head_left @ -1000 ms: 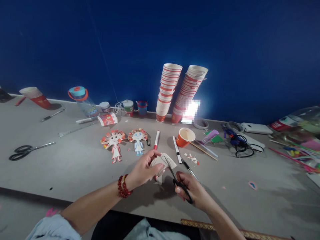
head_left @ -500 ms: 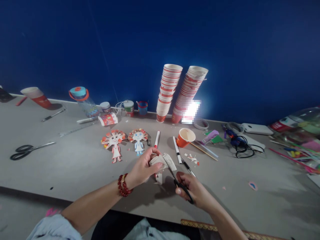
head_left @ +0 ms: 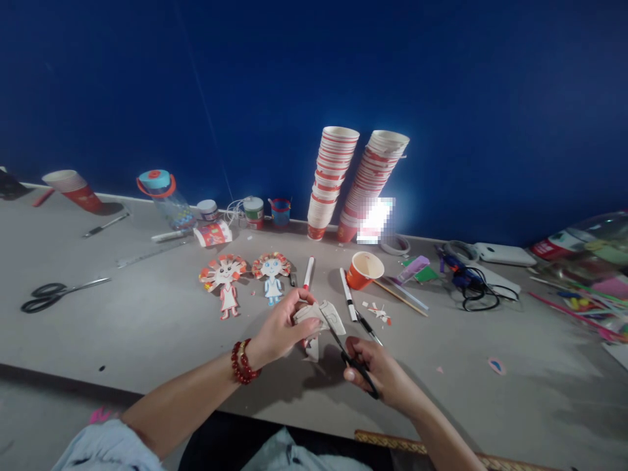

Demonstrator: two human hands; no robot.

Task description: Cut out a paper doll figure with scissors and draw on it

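My left hand (head_left: 289, 327) pinches a pale piece of paper cup (head_left: 334, 318) that has lines drawn on it. In my right hand (head_left: 375, 371) is a pair of black-handled scissors (head_left: 360, 374), fingers wrapped round the loops. The blades lie against the paper, at its lower middle. Below the left fingers a white and red scrap (head_left: 311, 348) shows, partly hidden. Just beyond the left hand lie two paper dolls, one in red (head_left: 227, 288) and one in blue (head_left: 273, 278). A marker with a red band (head_left: 308, 271) runs partly under the hand.
Two tall stacks of paper cups, one left (head_left: 326, 190) and one right (head_left: 373, 176), stand by the blue wall. An orange cup (head_left: 360, 278), paper snippets (head_left: 377, 313) and pens lie ahead. Other scissors (head_left: 53, 294) rest far left; a black cable (head_left: 478, 291) is on the right.
The scissor blades have shifted slightly on the paper, and the drawn outline on its right part shows more fully. Both hands stay in nearly the same place.
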